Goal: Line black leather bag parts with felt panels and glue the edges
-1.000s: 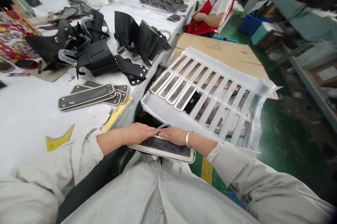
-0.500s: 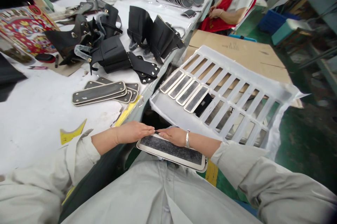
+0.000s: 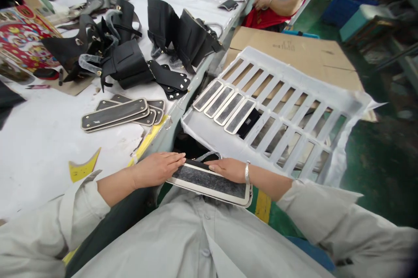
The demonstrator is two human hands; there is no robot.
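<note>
A flat oblong panel [image 3: 209, 181], dark grey in the middle with a cream rim, lies across my lap. My left hand [image 3: 156, 168] lies flat on its left end, fingers stretched out and together. My right hand [image 3: 228, 169], a silver bracelet on the wrist, presses flat on the panel's far edge. A thin clear strip loops up behind my right fingers. Just beyond is a white slotted rack [image 3: 294, 95] with several like panels [image 3: 225, 106] set in its left slots.
A stack of similar panels [image 3: 117, 113] lies on the white table [image 3: 39, 139] at my left, with black bag parts [image 3: 130, 51] behind. A cardboard box [image 3: 294, 54] sits under the rack. Another person in a red apron [image 3: 277, 4] sits at the table's far end.
My hands have drawn slightly apart along the panel's far edge, the left now lying flatter on the left end. The view has shifted a little.
</note>
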